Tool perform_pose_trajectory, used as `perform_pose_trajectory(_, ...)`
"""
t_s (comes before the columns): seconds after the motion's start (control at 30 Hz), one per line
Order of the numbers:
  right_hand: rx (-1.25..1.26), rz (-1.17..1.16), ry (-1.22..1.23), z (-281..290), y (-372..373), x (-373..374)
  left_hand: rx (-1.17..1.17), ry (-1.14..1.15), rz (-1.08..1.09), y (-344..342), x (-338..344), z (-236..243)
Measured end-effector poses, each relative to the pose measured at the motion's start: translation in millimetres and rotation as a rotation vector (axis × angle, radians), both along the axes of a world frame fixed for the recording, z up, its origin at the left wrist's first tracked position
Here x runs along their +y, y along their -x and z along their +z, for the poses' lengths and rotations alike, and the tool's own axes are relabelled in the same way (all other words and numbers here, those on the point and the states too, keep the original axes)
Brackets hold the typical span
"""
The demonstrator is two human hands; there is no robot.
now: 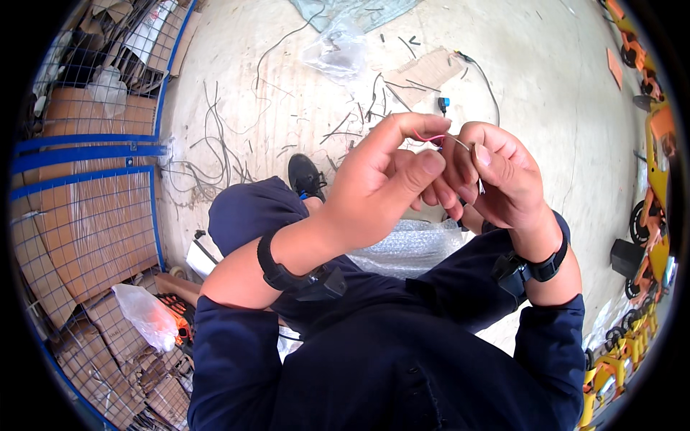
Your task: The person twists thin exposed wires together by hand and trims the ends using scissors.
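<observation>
My left hand [381, 183] and my right hand [499, 176] meet in front of me, fingertips together. Between them runs a thin red wire [431, 136], pinched by my left thumb and forefinger; a pale bare strand of it passes into the fingers of my right hand. Both wrists wear black bands. A sheet of bubble wrap [410, 248] lies on my lap under the hands. I sit with knees bent, in dark blue clothing, one black shoe [305, 176] showing on the floor.
The concrete floor [546, 79] is strewn with several wire offcuts [215, 151], a clear plastic bag [338, 50] and a cardboard scrap [424, 72]. Blue wire-mesh cages with cardboard [86, 208] stand at left. Yellow and orange wheeled parts [647, 237] line the right edge.
</observation>
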State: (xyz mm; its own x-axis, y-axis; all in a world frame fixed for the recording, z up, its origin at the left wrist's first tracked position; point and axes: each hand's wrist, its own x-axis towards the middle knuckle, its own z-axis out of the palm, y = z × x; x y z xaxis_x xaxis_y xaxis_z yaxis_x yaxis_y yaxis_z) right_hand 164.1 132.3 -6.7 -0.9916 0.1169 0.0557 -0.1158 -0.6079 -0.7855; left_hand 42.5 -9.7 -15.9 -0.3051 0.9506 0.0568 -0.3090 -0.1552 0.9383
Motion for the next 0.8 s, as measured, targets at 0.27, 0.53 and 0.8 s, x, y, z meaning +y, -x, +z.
perform_pose_trajectory(0.27, -0.073, 0.06, -0.07, 0, -7, 11, 0.277, 0.01, 0.12, 5, 2, -3)
perform_pose_trajectory(0.53, -0.214, -0.05, -0.325, 5, -9, 13, 0.852, -0.091, 0.202, 20, 4, 3)
perform_pose_trajectory(0.8, -0.258, -0.064, -0.316, 4, -4, 6, 0.976, -0.156, 0.275, 22, 6, 1)
